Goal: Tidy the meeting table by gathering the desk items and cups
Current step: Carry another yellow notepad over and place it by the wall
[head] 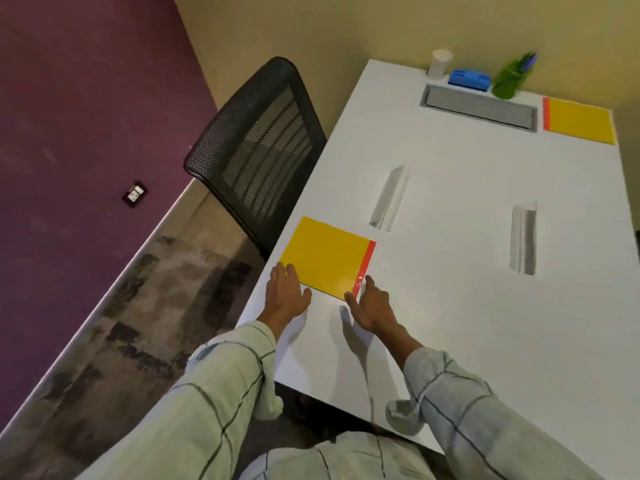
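A yellow folder with a red spine [327, 256] lies flat near the left edge of the white meeting table [450, 306]. My left hand [285, 292] rests with fingers spread on the folder's near left corner. My right hand [370, 304] touches the near right corner at the red spine, fingers apart. Neither hand has lifted it. A second yellow folder [580, 121] lies at the far right. At the far end stand a white cup [440, 64], a blue stapler-like item [469, 79] and a green pen holder [509, 81] with pens.
Two clear acrylic sign stands [389, 199] [523, 237] stand mid-table. A grey cable grommet [479, 109] is set into the far end. A black mesh chair [258, 147] is pushed against the table's left side. Purple wall and carpet lie to the left.
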Demonstrator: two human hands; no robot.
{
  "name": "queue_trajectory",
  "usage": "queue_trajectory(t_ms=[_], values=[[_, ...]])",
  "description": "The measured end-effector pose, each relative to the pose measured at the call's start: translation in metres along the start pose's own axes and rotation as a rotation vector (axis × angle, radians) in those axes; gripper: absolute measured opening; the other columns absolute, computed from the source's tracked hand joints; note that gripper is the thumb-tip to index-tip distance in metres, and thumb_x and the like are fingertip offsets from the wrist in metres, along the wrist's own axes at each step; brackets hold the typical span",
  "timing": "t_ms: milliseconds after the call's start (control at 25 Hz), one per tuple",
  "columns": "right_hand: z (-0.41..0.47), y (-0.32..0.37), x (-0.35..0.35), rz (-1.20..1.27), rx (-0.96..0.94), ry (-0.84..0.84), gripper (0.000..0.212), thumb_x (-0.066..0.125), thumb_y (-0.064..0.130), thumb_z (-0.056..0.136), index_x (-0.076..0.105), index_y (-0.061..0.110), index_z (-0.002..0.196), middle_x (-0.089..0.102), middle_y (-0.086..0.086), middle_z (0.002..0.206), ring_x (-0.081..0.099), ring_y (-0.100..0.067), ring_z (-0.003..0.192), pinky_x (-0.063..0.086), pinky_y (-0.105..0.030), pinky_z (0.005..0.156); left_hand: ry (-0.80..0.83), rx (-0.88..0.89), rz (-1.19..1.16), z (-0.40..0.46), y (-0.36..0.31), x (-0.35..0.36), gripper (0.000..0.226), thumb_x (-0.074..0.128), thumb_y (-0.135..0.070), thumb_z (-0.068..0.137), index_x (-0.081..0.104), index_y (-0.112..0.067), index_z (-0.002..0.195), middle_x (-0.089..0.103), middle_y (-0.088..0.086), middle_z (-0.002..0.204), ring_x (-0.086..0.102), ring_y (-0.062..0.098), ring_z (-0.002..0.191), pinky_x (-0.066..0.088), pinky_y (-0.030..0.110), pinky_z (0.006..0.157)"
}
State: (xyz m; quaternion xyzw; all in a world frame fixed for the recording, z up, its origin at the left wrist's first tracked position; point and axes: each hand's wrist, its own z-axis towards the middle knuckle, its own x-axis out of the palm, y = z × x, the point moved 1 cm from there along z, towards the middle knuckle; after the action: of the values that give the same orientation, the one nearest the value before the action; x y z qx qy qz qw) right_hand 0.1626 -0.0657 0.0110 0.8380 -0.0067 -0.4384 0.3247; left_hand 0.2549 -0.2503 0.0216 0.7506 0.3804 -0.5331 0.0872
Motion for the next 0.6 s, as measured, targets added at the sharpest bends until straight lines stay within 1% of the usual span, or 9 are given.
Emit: queue_trajectory(t_ms=[80,200,320,400,440,480,520,560,600], values=[[0.008,0.010,0.001,0.070,0.056,-0.050,0.069,0.044,0.051,0.092,0.040,0.000,0.138,0.058,-0.021,0.130,0.056,-0.042,0.116,0.038,-0.048,0.101,0.018,-0.022,-0.079,0.021,0.004,-0.006,0.072,0.059,-0.040,0.090,0.029,0.001,0.141,0.029,0.024,0.150,0.026,0.039,0.139,0.034,0.047,0.107],[0.021,0.016,0.011,0.195,0.162,-0.078,0.076,0.039,0.061,0.085,0.044,0.005,0.135,0.059,-0.017,0.129,0.058,-0.038,0.114,0.043,-0.051,0.099,0.066,-0.089,-0.228,0.044,0.007,-0.009,0.079,0.069,-0.036,0.083,0.028,0.001,0.140,0.037,0.022,0.143,0.033,0.040,0.133,0.041,0.049,0.102],[0.024,0.027,0.008,0.297,0.259,-0.117,0.068,0.052,0.052,0.089,0.043,0.003,0.136,0.057,-0.018,0.133,0.056,-0.038,0.118,0.042,-0.051,0.102,0.071,-0.177,-0.374,0.058,0.007,-0.013,0.098,0.076,-0.038,0.075,0.019,0.000,0.145,0.036,0.021,0.146,0.033,0.040,0.135,0.040,0.050,0.102],[0.027,0.027,0.008,0.369,0.334,-0.164,0.064,0.061,0.042,0.091,0.042,0.000,0.137,0.057,-0.018,0.133,0.055,-0.038,0.120,0.042,-0.045,0.102,0.064,-0.244,-0.445,0.066,0.008,-0.019,0.106,0.077,-0.041,0.074,0.014,0.000,0.149,0.033,0.021,0.150,0.032,0.039,0.138,0.039,0.048,0.103],[0.029,0.025,0.008,0.417,0.382,-0.174,0.066,0.064,0.040,0.090,0.040,0.000,0.138,0.057,-0.017,0.133,0.054,-0.037,0.121,0.042,-0.043,0.101,0.075,-0.277,-0.476,0.069,0.010,-0.022,0.108,0.077,-0.041,0.074,0.012,0.000,0.150,0.031,0.022,0.152,0.032,0.039,0.138,0.039,0.047,0.103],[0.031,0.024,0.007,0.464,0.430,-0.176,0.069,0.068,0.040,0.088,0.041,0.001,0.138,0.057,-0.016,0.132,0.054,-0.035,0.121,0.042,-0.041,0.100,0.096,-0.311,-0.504,0.071,0.013,-0.024,0.106,0.077,-0.041,0.075,0.014,0.000,0.150,0.031,0.022,0.152,0.033,0.039,0.138,0.039,0.046,0.103],[0.033,0.022,0.007,0.506,0.475,-0.178,0.068,0.071,0.040,0.084,0.044,0.003,0.135,0.058,-0.015,0.126,0.055,-0.033,0.117,0.044,-0.040,0.097,0.125,-0.331,-0.517,0.073,0.019,-0.025,0.099,0.075,-0.040,0.077,0.021,0.000,0.148,0.034,0.022,0.150,0.037,0.039,0.136,0.040,0.045,0.102],[0.034,0.019,0.007,0.545,0.518,-0.172,0.060,0.075,0.039,0.081,0.051,0.005,0.125,0.061,-0.012,0.114,0.057,-0.030,0.109,0.047,-0.039,0.091,0.160,-0.337,-0.511,0.074,0.025,-0.024,0.086,0.073,-0.038,0.079,0.031,0.000,0.144,0.039,0.022,0.145,0.042,0.040,0.131,0.042,0.044,0.098],[0.035,0.016,0.008,0.575,0.538,-0.167,0.046,0.078,0.035,0.078,0.058,0.008,0.109,0.061,-0.009,0.099,0.059,-0.028,0.097,0.049,-0.037,0.082,0.199,-0.328,-0.483,0.076,0.033,-0.020,0.072,0.070,-0.033,0.081,0.041,0.000,0.138,0.046,0.022,0.138,0.047,0.040,0.125,0.045,0.042,0.095]])
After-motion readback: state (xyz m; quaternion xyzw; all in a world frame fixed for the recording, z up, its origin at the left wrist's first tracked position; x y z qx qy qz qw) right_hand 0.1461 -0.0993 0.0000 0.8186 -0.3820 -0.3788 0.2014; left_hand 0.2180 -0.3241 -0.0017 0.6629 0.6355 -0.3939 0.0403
